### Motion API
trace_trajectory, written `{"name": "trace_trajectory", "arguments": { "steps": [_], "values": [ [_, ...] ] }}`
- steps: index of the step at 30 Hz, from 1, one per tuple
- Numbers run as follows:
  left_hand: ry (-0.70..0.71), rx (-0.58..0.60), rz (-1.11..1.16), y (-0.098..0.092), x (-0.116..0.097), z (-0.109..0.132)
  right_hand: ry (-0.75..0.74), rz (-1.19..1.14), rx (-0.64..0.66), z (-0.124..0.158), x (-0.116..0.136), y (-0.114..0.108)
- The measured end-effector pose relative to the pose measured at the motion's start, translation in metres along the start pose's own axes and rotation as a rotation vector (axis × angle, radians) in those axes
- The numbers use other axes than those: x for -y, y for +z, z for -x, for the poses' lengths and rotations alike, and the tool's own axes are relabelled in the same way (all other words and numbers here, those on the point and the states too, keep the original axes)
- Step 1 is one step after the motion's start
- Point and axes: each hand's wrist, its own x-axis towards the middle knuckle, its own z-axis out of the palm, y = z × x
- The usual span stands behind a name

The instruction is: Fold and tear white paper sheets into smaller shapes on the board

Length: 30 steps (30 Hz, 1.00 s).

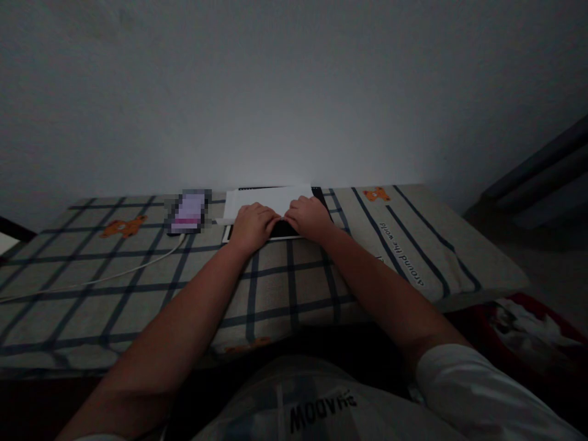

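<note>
A white sheet of paper (271,196) lies over a dark flat pad with a pale near edge (281,231), close to the wall. My left hand (253,228) is closed, its thumb and fingertips pinching the paper's near edge. Right beside it, my right hand (309,215) pinches the same edge with its fingers bent. Both sets of fingertips almost meet at the middle of the edge, which looks slightly curled or folded. A narrow strip of the paper sticks out to the left of my left hand.
A phone with a blurred screen (189,211) lies left of the paper, its white cable (138,269) running off to the left. A checked cloth (285,282) covers the table. Behind stands a plain wall (294,92). A red container (528,324) with white items sits at lower right.
</note>
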Motion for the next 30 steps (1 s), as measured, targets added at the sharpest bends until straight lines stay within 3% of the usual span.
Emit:
{"name": "trace_trajectory", "arguments": {
  "steps": [8, 19, 30],
  "values": [
    [0.007, -0.042, 0.01, -0.005, 0.005, 0.0, 0.01, -0.02, 0.003, -0.001, -0.004, -0.004],
    [-0.102, -0.067, -0.041, -0.012, 0.032, 0.0, 0.157, 0.007, -0.035, 0.003, -0.015, -0.007],
    [-0.02, -0.098, -0.069, -0.007, 0.02, 0.001, 0.157, -0.012, -0.079, 0.006, -0.009, -0.005]
  ]
}}
